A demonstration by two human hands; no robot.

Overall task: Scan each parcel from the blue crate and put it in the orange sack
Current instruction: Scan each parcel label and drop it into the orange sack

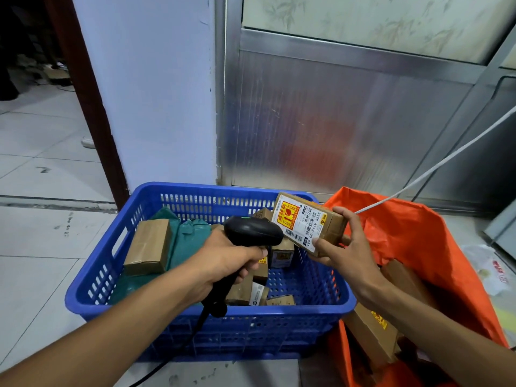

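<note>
Scanning step, by the look of it. Left hand wrapped tight round the handle of the black scanner, nose aimed at the label. Right hand pinching a small brown parcel, thumb on the near edge, fingers on the far end. Parcel up in the air over the right side of the blue crate, just beside the scanner nose, white label tipped toward it. More to do: brown boxes and a green soft bag lying in the crate. Orange sack open just to the right, with a few brown boxes inside already. No beep or light to see, so no way to tell if the scan is done. Next move, probably: swing the parcel right, over the sack's mouth, then let go. Worth keeping clear of the white cord hanging across the sack.
</note>
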